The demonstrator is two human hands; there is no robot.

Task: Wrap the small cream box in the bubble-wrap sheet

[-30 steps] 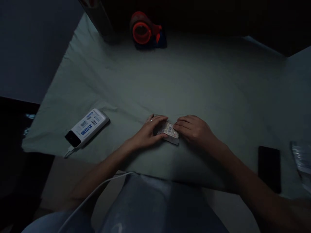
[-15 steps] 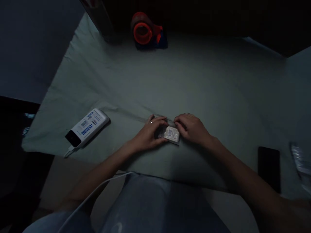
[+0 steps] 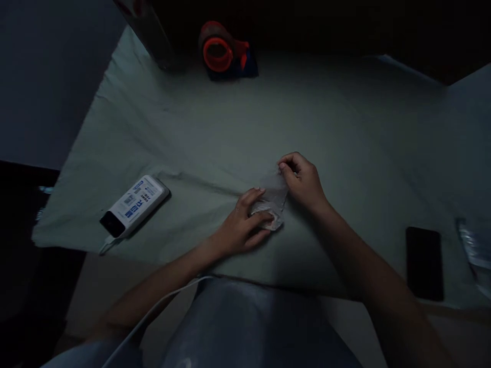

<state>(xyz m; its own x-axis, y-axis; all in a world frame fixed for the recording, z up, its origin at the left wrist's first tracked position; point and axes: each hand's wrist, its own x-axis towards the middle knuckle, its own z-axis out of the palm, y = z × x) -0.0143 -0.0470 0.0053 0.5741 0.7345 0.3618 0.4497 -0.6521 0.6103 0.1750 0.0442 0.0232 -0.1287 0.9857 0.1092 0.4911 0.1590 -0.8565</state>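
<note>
A small whitish item in a clear plastic bag [image 3: 274, 191] lies on the green cloth near the front edge. My left hand [image 3: 245, 222] rests on the bag's lower part with its fingers spread, partly covering the item. My right hand [image 3: 301, 176] pinches the bag's upper end between thumb and fingers, and the plastic stretches between the two hands. A ring shows on a left finger.
A white power bank [image 3: 136, 207] with a cable lies at the left. An orange tape dispenser [image 3: 226, 53] stands at the back. At the right are a black phone [image 3: 424, 263] and a shiny plastic package [image 3: 475, 248].
My right hand has moved up and away from me, drawing out the bag's upper end. My left hand has shifted from the item's side onto the item. The view has moved slightly.
</note>
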